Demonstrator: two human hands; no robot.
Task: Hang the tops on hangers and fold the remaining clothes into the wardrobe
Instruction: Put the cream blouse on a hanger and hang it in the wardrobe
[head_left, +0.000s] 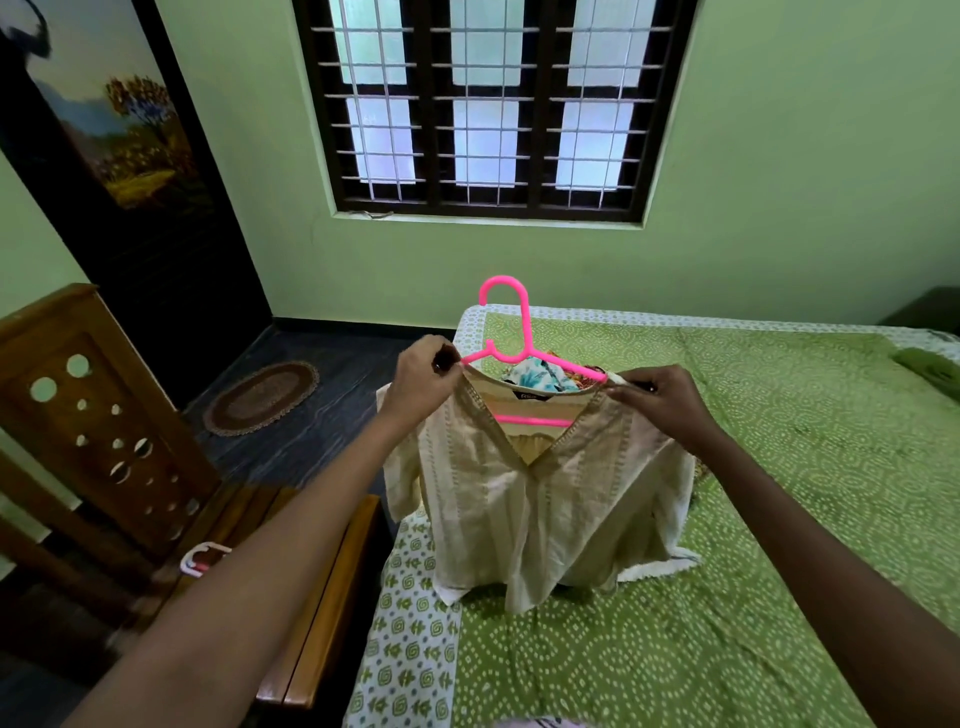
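Cream top (535, 493) hangs on pink hanger (511, 338), held up over near end of bed (753, 467) w/ green dotted cover. Hanger arms sit inside both shoulders; lower bar shows through V-neck opening, dark label at back of neck just above it. Hook upright, midway btwn the two hands.

Left hand (423, 382): fingers curled, pinching left shoulder of top at hanger's arm end. Right hand (662, 400): fingers and thumb clamped on right shoulder seam at opposite arm end. Both forearms extended, approx. level.

Hem of top drapes below the fingers and touches bed cover; one sleeve hangs off left side, below left hand. White cloth edge (660, 569) lies under hem on the right.

Beyond the fingers, behind neckline: pile of printed clothes (540, 376) on bed, partly hidden. Dark green item (930, 371) at far right edge of bed, well apart from right hand.

Left of left arm: wooden bench (322, 597) beside bed, white/pink hanger hook (200, 558) on it. Oval mat (262, 397) on dark floor. Barred window (493, 104) in green wall above.
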